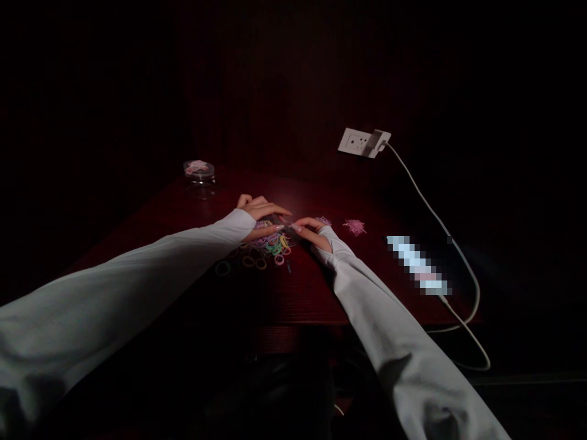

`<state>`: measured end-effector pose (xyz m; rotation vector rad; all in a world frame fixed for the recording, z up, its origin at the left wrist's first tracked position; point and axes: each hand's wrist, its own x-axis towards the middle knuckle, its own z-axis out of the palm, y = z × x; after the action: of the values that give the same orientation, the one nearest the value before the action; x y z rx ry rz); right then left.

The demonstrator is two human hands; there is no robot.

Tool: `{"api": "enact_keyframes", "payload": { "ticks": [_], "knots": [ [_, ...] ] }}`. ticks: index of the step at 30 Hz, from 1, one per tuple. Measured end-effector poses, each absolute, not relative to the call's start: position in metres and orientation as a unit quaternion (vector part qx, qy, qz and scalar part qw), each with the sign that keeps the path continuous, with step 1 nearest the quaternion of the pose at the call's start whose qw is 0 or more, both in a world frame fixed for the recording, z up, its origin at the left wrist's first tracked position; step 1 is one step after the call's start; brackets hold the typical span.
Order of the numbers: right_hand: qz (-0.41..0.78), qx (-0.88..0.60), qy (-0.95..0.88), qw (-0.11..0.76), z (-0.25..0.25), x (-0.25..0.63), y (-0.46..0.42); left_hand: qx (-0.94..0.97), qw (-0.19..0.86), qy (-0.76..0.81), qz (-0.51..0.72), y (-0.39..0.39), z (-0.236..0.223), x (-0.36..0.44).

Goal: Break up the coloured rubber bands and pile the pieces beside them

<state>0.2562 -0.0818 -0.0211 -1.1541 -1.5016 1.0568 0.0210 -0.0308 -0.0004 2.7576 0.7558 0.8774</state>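
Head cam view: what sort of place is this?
Probably a dim room at home, such as a bedroom desk corner, though that's a guess: a dark wooden desk, a white wall socket with a white charging cable, and loose coloured elastic bands on the desk.

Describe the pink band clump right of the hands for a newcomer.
On the dark red table, look right of the person's right hand. The pink clump of small bands lies alone there, apart from the multicoloured heap by the hands.
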Motion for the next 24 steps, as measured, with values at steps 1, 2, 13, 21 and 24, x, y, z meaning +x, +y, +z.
{"api": "enact_keyframes", "payload": {
  "ticks": [1, 2, 13, 21, 24],
  "knots": [
    [0.433, -0.472, -0.615, 0.461, -0.0216, 0.2560, -0.0816, 0.924, 0.064, 0.243, 0.288, -0.0306, -0.0007, 0.0208],
    [0.435, -0.472, -0.617, 0.456, -0.0221, 0.2558, -0.0814, 0.928, 0.051, 0.236, 0.284, -0.0302, -0.0011, 0.0207],
    [0.436, -0.479, -0.622, 0.440, -0.0205, 0.2534, -0.0844, 0.927, 0.003, 0.219, 0.303, -0.0296, -0.0026, 0.0212],
    [0.424, -0.495, -0.621, 0.435, -0.0176, 0.2525, -0.0856, 0.917, -0.017, 0.209, 0.339, -0.0271, -0.0048, 0.0200],
    [0.416, -0.500, -0.627, 0.429, -0.0169, 0.2521, -0.0869, 0.918, -0.018, 0.202, 0.340, -0.0261, -0.0050, 0.0204]
  ]
}}
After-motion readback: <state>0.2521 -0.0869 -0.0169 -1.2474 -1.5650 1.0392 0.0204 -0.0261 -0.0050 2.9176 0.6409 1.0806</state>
